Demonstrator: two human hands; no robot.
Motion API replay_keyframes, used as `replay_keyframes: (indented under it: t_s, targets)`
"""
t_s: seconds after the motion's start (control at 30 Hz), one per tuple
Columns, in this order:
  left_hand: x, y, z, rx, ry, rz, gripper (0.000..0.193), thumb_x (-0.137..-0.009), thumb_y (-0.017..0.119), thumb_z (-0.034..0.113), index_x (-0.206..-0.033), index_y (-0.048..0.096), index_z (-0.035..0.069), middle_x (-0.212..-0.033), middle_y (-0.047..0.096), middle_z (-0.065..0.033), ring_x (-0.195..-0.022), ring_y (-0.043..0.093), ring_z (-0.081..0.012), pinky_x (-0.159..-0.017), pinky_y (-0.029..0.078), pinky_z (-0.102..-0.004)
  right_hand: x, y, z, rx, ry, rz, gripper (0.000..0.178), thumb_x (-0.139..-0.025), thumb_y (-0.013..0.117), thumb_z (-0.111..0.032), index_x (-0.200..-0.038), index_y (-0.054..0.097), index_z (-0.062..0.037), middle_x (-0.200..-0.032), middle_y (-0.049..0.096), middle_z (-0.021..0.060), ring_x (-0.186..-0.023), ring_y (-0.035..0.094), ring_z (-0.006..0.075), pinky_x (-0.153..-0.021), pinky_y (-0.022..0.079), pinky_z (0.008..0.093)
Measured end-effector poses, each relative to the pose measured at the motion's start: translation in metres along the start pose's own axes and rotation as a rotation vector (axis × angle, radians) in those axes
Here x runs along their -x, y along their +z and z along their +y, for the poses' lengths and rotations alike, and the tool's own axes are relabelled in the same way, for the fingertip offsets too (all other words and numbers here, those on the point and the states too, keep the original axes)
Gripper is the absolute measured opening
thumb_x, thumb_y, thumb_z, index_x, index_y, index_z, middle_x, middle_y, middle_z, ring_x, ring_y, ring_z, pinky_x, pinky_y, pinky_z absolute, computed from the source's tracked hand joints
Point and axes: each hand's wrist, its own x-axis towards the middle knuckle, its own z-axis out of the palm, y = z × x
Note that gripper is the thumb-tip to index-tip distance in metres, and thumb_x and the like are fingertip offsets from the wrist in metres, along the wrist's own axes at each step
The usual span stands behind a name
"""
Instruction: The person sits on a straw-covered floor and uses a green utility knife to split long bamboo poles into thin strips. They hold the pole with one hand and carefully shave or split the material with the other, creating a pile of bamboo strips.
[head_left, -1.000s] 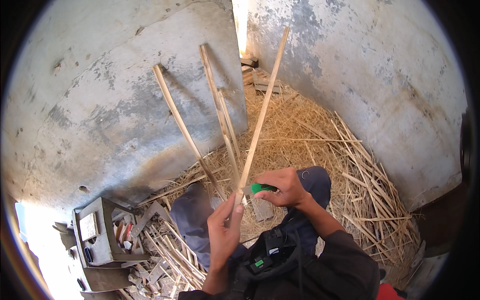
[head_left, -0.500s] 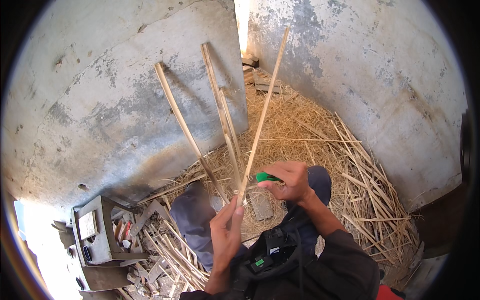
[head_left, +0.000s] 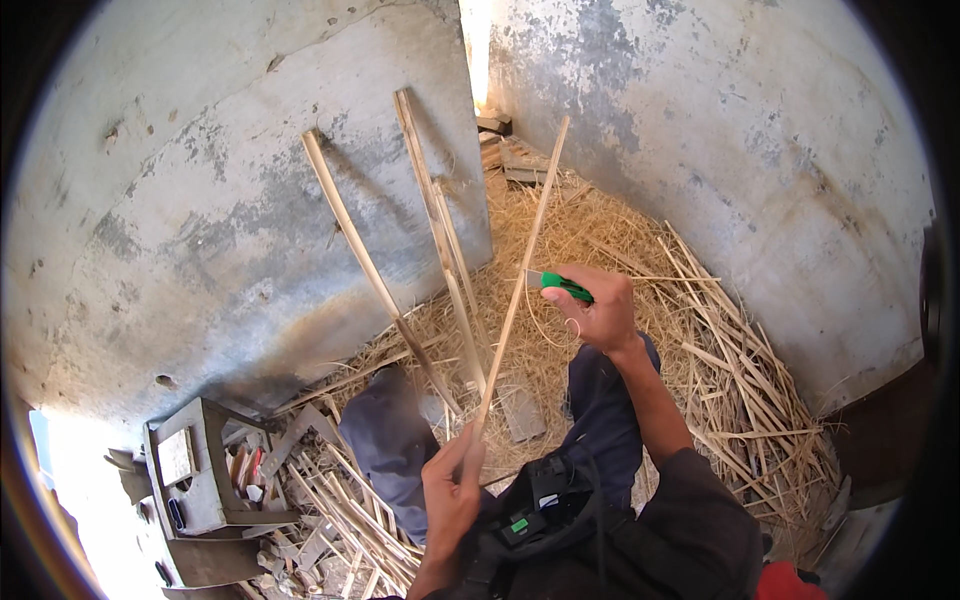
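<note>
My left hand (head_left: 455,482) is closed round the lower end of a long, thin wooden strip (head_left: 522,275), which slants up and away to the right. In my right hand (head_left: 597,305) is a green-handled utility knife (head_left: 566,287). Its short blade meets the strip's right edge around mid-length. A thin curled shaving (head_left: 540,325) hangs beside the strip, below the blade. The fingers of my left hand partly hide the strip's near end.
Several longer wooden sticks (head_left: 350,235) lean on the left wall (head_left: 250,190). Shavings (head_left: 600,215) cover the floor ahead. A pile of split strips (head_left: 765,400) lies along the right wall. At lower left stand a worn wooden box (head_left: 205,470) and more strips (head_left: 345,515).
My right hand with the knife has moved up and away along the strip, from near my left hand to mid-length. The strip has shifted down toward me, and a curled shaving now hangs.
</note>
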Motion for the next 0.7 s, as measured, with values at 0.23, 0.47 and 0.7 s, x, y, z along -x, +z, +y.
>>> replay_keyframes:
  t_s: [0.23,0.47,0.7]
  targets:
    - [0.006,-0.006,-0.007,-0.043,0.033,-0.016,0.033,-0.106,0.066,0.006,-0.137,0.069,-0.006,-0.103,0.075,-0.01,-0.09,0.062,-0.0115,-0.079,0.05,-0.0262,-0.019,-0.001,0.031,0.033,0.106,0.034,0.04,-0.1,0.076,-0.046,-0.102,0.083,-0.0067,-0.075,0.076,0.0088,-0.057,0.068,0.0194,-0.054,0.049,0.0322]
    - [0.007,-0.008,-0.01,-0.042,0.01,-0.008,0.032,-0.106,0.066,0.007,-0.136,0.07,-0.006,-0.1,0.074,-0.0098,-0.087,0.06,-0.0118,-0.078,0.05,-0.0268,-0.034,0.001,0.052,0.111,0.084,0.047,0.042,-0.102,0.073,-0.05,-0.104,0.084,-0.0092,-0.068,0.072,0.0055,-0.052,0.062,0.0185,-0.05,0.044,0.0333]
    - [0.021,-0.017,-0.024,-0.023,-0.165,-0.118,0.038,-0.108,0.067,0.013,-0.139,0.067,-0.008,-0.116,0.076,-0.0119,-0.106,0.065,-0.0135,-0.096,0.05,-0.0276,-0.062,-0.014,0.129,0.288,0.37,0.149,0.049,-0.105,0.065,-0.058,-0.109,0.084,-0.0129,-0.061,0.061,0.0011,-0.051,0.052,0.016,-0.051,0.038,0.0334]
